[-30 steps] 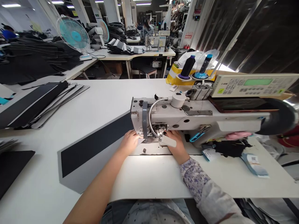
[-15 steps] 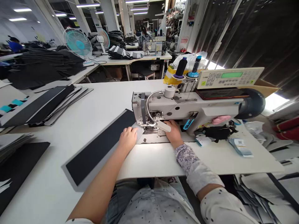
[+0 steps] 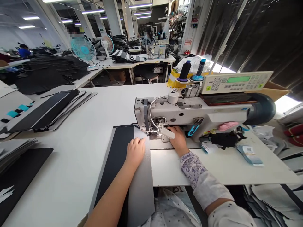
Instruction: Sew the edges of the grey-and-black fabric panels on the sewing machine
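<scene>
A long panel, dark with a light grey strip along its right side, lies on the table with its far end at the sewing machine's needle area. My left hand rests on top of the panel, fingers laid on it close to the presser foot. My right hand reaches under the machine arm onto the bed, right of the needle. Its fingers look stretched out, though a white fitting hides part of them. Nothing shows in its grip. Blue-handled snips hang on the machine to its right.
Stacked dark and grey panels lie on the left, with more dark pieces nearer me. A control panel and thread spools stand behind the machine. Small packets lie at the right. A fan and co-workers are farther back.
The panel has swung from slanting leftward to running toward me, its near end now over the table's front edge. My left hand turned with it. My right hand stayed beside the needle.
</scene>
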A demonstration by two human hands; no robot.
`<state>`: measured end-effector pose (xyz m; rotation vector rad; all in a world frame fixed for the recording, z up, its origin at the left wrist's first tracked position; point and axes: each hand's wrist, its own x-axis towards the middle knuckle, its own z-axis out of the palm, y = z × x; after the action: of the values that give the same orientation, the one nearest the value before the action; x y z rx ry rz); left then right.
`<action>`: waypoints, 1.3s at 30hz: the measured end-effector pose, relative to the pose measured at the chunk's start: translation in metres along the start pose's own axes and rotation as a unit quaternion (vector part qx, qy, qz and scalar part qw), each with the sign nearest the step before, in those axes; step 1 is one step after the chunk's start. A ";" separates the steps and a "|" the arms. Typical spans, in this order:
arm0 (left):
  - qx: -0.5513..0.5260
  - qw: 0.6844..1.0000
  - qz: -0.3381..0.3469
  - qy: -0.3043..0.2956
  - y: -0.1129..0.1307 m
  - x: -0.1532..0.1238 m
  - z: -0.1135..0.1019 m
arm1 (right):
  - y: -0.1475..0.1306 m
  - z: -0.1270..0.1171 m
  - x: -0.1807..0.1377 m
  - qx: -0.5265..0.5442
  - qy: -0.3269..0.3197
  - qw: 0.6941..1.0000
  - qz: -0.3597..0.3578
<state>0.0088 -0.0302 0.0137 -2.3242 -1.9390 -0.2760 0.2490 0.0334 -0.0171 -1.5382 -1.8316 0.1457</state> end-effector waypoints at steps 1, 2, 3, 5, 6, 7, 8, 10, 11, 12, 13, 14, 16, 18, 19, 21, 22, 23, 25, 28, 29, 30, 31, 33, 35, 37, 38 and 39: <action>-0.002 1.000 0.002 0.005 -0.002 0.004 0.002 | 0.000 -0.001 0.000 0.006 0.001 1.000 -0.001; -0.003 1.000 0.005 0.010 -0.004 0.007 0.003 | 0.000 -0.001 0.001 0.012 0.003 1.000 -0.001; -0.003 1.000 0.008 0.014 -0.006 0.011 0.005 | 0.000 -0.001 0.001 0.020 0.005 1.000 -0.001; -0.001 1.000 0.013 0.020 -0.009 0.018 0.008 | -0.001 0.000 0.002 0.036 0.014 0.999 0.002; 0.001 1.000 0.015 0.023 -0.010 0.021 0.009 | -0.001 0.001 0.002 0.043 0.019 0.999 0.003; 0.003 1.000 0.018 0.025 -0.012 0.025 0.010 | -0.001 0.001 0.002 0.050 0.024 0.998 0.004; 0.007 0.999 0.021 0.027 -0.013 0.029 0.012 | 0.000 0.002 0.003 0.055 0.028 0.998 0.005; 0.020 0.999 0.024 0.030 -0.015 0.037 0.014 | 0.001 0.003 0.005 0.068 0.038 0.997 0.009; 0.030 0.999 0.025 0.029 -0.016 0.041 0.016 | 0.002 0.003 0.005 0.078 0.044 0.996 0.012; 0.039 0.999 0.025 0.027 -0.017 0.045 0.017 | 0.003 0.002 0.005 0.091 0.051 0.994 0.016; 0.047 0.998 0.025 0.024 -0.018 0.049 0.017 | 0.002 0.002 0.005 0.107 0.060 0.992 0.024; 0.052 0.998 0.026 0.021 -0.018 0.052 0.018 | 0.001 0.001 0.004 0.127 0.069 0.989 0.034; 0.048 0.998 0.034 0.014 -0.020 0.053 0.017 | -0.007 0.002 -0.002 0.174 0.083 0.980 0.058; 0.024 0.998 0.052 0.013 -0.021 0.048 0.014 | -0.021 0.007 -0.010 0.224 0.078 0.967 0.093; 0.006 0.998 0.064 0.014 -0.021 0.043 0.013 | -0.031 0.012 -0.015 0.255 0.061 0.958 0.113; -0.032 0.996 0.079 0.017 -0.021 0.030 0.009 | -0.051 0.025 -0.023 0.333 0.003 0.931 0.148; -0.048 0.995 0.080 0.020 -0.020 0.023 0.007 | -0.061 0.032 -0.025 0.375 -0.029 0.914 0.155; -0.060 0.995 0.074 0.026 -0.019 0.016 0.006 | -0.069 0.039 -0.027 0.409 -0.053 0.898 0.153; -0.069 0.995 0.057 0.042 -0.017 0.005 0.004 | -0.081 0.050 -0.025 0.436 -0.072 0.887 0.130; -0.053 0.995 0.064 0.054 -0.014 -0.002 0.001 | -0.086 0.058 -0.018 0.393 -0.055 0.913 0.092; -0.044 0.995 0.072 0.053 -0.013 -0.002 0.001 | -0.085 0.059 -0.016 0.369 -0.053 0.925 0.077; -0.036 0.995 0.078 0.051 -0.012 -0.002 0.000 | -0.083 0.058 -0.015 0.344 -0.053 0.936 0.058; -0.029 0.995 0.082 0.050 -0.011 -0.001 0.000 | -0.080 0.057 -0.013 0.316 -0.055 0.946 0.037; -0.016 0.995 0.088 0.054 -0.010 0.001 -0.001 | -0.074 0.052 -0.012 0.258 -0.066 0.964 -0.015; -0.007 0.993 0.098 0.062 -0.009 0.003 -0.002 | -0.067 0.047 -0.012 0.194 -0.084 0.975 -0.074; 0.001 0.992 0.103 0.074 -0.007 0.006 -0.002 | -0.061 0.041 -0.012 0.126 -0.103 0.979 -0.123; 0.003 0.991 0.104 0.079 -0.006 0.007 -0.002 | -0.058 0.039 -0.012 0.094 -0.110 0.980 -0.139; 0.004 0.991 0.104 0.083 -0.005 0.007 -0.001 | -0.056 0.038 -0.012 0.066 -0.114 0.980 -0.149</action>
<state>0.0055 -0.0224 0.0165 -2.3869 -1.6056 -0.4264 0.1815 0.0205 -0.0212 -1.1789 -2.1633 0.3058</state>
